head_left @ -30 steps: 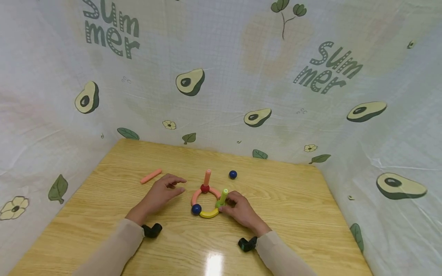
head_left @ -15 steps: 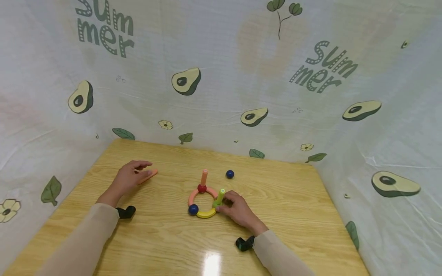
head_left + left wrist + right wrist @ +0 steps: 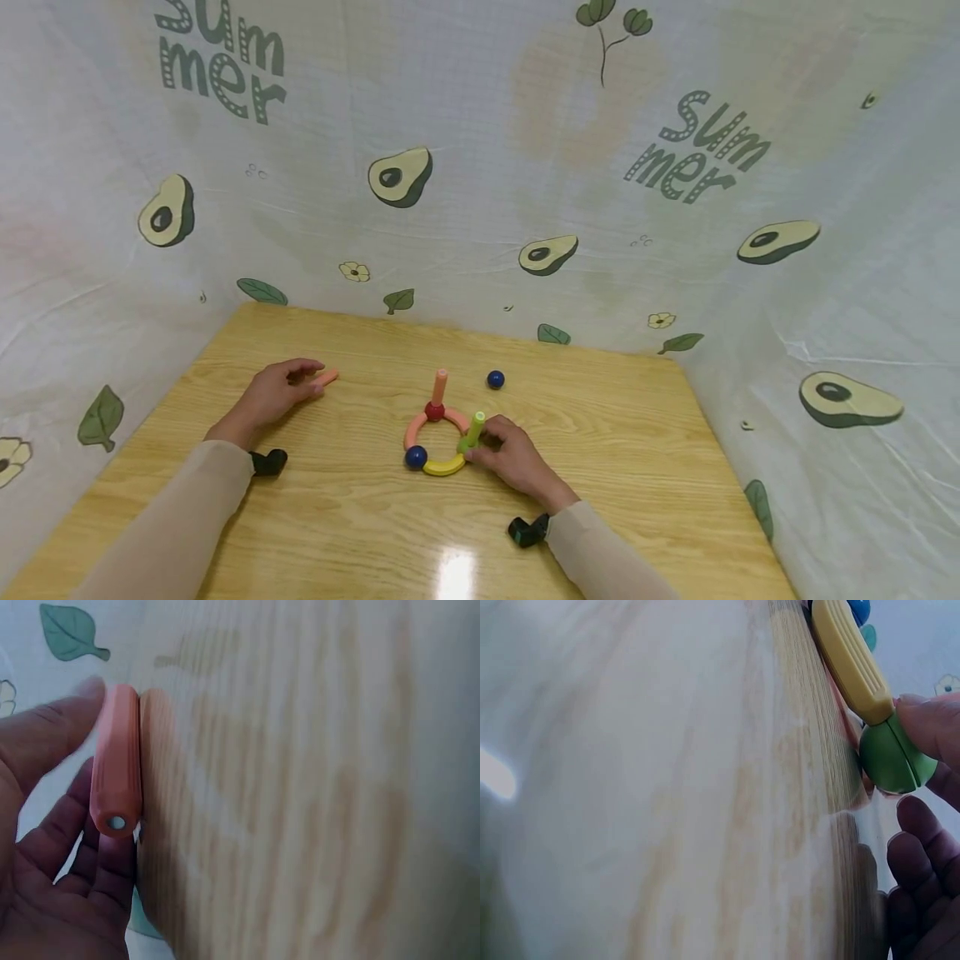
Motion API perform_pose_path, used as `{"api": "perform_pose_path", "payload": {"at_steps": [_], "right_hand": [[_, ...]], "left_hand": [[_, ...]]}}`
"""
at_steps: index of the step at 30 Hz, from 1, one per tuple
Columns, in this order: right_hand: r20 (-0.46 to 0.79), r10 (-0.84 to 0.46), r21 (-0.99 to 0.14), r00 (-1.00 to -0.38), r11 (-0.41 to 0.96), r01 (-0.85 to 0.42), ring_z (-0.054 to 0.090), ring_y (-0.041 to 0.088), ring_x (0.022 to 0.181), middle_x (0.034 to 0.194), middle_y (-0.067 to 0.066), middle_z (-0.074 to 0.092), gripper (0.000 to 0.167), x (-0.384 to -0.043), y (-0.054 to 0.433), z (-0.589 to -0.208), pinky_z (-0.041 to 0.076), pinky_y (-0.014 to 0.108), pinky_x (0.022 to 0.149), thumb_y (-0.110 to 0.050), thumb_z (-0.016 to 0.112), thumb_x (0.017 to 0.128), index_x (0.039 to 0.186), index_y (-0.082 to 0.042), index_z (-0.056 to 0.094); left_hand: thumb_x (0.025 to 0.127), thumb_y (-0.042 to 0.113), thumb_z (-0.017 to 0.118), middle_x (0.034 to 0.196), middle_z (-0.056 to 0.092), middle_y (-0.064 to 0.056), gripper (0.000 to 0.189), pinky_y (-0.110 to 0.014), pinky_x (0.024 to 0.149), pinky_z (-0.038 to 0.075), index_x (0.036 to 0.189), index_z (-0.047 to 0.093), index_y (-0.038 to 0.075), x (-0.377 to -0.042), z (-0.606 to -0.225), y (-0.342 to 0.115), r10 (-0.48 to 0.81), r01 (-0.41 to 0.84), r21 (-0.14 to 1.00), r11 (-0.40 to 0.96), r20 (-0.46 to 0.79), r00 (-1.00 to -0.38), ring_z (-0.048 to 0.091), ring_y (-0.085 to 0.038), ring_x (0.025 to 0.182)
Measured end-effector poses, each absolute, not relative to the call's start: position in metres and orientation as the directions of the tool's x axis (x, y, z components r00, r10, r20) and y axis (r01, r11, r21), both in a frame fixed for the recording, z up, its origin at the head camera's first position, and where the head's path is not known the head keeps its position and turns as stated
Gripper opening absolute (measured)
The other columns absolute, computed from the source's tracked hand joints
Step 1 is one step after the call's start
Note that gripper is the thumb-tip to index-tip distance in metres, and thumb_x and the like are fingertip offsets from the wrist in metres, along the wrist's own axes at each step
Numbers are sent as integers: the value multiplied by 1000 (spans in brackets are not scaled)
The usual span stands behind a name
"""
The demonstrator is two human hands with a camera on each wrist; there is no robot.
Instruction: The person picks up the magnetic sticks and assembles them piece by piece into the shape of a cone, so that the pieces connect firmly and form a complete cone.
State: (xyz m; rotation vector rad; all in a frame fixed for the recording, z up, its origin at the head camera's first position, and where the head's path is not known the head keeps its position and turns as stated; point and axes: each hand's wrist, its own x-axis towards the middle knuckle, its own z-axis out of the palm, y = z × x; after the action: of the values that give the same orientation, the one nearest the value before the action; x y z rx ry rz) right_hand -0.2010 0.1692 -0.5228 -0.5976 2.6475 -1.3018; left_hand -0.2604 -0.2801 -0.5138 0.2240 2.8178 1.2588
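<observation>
My left hand (image 3: 272,395) is around a coral magnetic rod (image 3: 118,761) that lies on the table at the left. In the left wrist view the thumb is at one side of the rod and the fingers curl on the other. My right hand (image 3: 515,457) pinches a green magnetic ball (image 3: 895,756), with a yellow-green rod (image 3: 476,427) standing upright on it. That ball joins a ring of a yellow curved rod (image 3: 444,467), a blue ball (image 3: 416,457), coral curved rods (image 3: 412,431) and a red ball (image 3: 435,411). An upright coral rod (image 3: 439,387) stands on the red ball.
A loose blue ball (image 3: 496,379) lies behind the ring, to its right. The wooden table (image 3: 360,533) meets a printed cloth (image 3: 480,192) at its back and sides. Black wrist cameras (image 3: 529,530) sit near both sleeves.
My left hand has moved left from beside the ring to the loose coral rod and closed in around it. The right hand keeps its hold on the green ball. The view shifts slightly.
</observation>
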Motion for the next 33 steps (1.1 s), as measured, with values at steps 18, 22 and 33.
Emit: {"api": "perform_pose_path", "payload": {"at_steps": [18,22,33], "right_hand": [[41,-408,-789,-912,547,-280,57,13,101,113,-8,66,21,-201,170,-524,48,30,90,-37,77,98,116,-28,77],[46,-406,-784,-913,552,-285,57,13,100,113,-7,66,20,-201,170,-525,48,31,90,-36,77,98,115,-26,77],[52,-393,-787,-918,550,-280,57,14,98,110,-7,66,19,-200,168,-524,47,31,88,-37,78,97,112,-26,77]], "left_hand": [[101,18,73,123,70,-21,51,-39,88,54,146,58,-2,-258,-512,-263,184,159,740,653,49,-982,66,-30,106],[103,19,71,123,70,-18,50,-26,85,52,146,58,-3,-254,-509,-249,177,149,783,604,51,-983,63,-24,105],[101,23,73,115,72,-8,39,-26,89,53,135,66,6,-238,-494,-201,220,226,815,534,125,-967,65,-23,105]]}}
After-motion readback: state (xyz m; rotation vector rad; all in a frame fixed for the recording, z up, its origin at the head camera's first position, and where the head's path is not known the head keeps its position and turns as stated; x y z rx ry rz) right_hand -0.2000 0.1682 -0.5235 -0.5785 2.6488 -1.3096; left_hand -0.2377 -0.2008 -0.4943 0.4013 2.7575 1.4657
